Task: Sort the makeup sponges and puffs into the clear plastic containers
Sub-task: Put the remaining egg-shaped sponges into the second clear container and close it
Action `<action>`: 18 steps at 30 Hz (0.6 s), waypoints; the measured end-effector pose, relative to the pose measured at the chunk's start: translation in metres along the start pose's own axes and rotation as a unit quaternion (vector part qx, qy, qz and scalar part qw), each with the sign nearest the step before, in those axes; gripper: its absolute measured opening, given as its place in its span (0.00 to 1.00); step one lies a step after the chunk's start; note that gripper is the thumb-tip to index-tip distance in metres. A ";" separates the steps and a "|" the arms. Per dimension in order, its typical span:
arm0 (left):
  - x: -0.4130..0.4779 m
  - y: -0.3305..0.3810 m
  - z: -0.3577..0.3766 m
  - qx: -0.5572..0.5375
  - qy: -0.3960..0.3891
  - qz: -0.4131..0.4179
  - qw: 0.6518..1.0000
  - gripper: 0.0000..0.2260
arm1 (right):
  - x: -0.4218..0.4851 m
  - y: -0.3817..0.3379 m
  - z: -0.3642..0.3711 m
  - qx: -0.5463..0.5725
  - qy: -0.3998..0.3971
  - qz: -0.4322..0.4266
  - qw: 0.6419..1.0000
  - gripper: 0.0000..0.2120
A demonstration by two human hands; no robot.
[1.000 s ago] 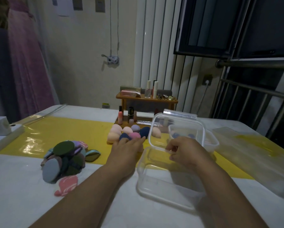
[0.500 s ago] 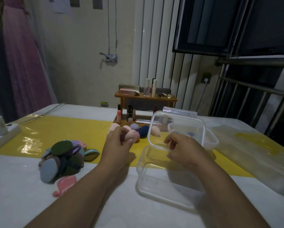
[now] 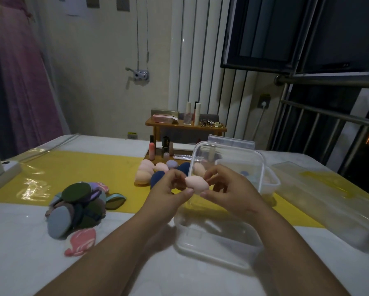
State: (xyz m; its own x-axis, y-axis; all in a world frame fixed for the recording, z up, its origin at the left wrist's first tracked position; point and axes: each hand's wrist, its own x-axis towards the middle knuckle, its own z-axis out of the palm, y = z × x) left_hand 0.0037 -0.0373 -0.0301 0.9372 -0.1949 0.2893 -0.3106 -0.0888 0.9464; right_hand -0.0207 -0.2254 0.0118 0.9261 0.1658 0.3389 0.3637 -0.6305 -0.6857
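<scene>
Pink sponge, pinched by left hand, right hand

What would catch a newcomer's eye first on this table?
The hands meeting mid-frame: the left hand and right hand both pinch a pale pink egg-shaped sponge over the open clear container. Next comes the heap of flat puffs, mostly dark, at the left. Behind the hands sits the cluster of pastel and navy sponges on the yellow strip.
</scene>
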 end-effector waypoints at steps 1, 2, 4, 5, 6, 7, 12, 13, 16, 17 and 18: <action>0.000 0.000 0.000 0.013 -0.003 -0.005 1.000 0.12 | 0.000 0.001 0.000 -0.003 0.006 -0.002 1.000 0.14; -0.001 0.001 0.000 0.019 -0.007 -0.017 1.000 0.15 | 0.000 0.002 -0.001 0.003 0.014 -0.004 1.000 0.13; -0.002 0.000 0.003 -0.013 -0.010 -0.064 0.998 0.19 | 0.000 0.001 -0.004 0.019 0.022 -0.007 1.000 0.14; -0.002 -0.001 0.005 -0.047 -0.012 -0.092 0.995 0.20 | -0.001 -0.001 -0.006 0.015 0.013 -0.007 1.000 0.15; -0.002 -0.004 0.007 -0.075 -0.016 -0.112 0.991 0.21 | -0.002 -0.003 -0.008 -0.001 -0.006 -0.007 1.000 0.15; -0.002 -0.005 0.008 -0.090 -0.016 -0.125 0.988 0.20 | -0.002 -0.006 -0.009 -0.025 -0.032 -0.006 0.999 0.15; -0.002 -0.007 0.012 -0.117 -0.007 -0.135 0.984 0.19 | -0.002 -0.011 -0.005 -0.116 -0.096 0.038 0.988 0.16; -0.002 -0.007 0.012 -0.119 -0.001 -0.136 0.984 0.19 | -0.001 -0.011 -0.003 -0.129 -0.096 0.046 0.986 0.15; -0.003 -0.005 0.014 -0.113 0.005 -0.133 0.985 0.22 | 0.000 -0.010 0.002 -0.165 -0.096 0.040 0.981 0.09; -0.004 -0.004 0.015 -0.108 0.003 -0.132 0.985 0.22 | 0.001 -0.010 0.003 -0.182 -0.100 0.032 0.978 0.07; -0.004 -0.004 0.015 -0.105 0.000 -0.131 0.986 0.23 | 0.001 -0.009 0.005 -0.194 -0.104 0.026 0.975 0.06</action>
State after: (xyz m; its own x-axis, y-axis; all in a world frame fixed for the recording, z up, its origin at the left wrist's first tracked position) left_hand -0.0012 -0.0509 -0.0372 0.9809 -0.1918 0.0319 -0.0193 0.0676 0.9975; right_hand -0.0226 -0.2154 0.0152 0.9573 0.2505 0.1442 0.2876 -0.8748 -0.3898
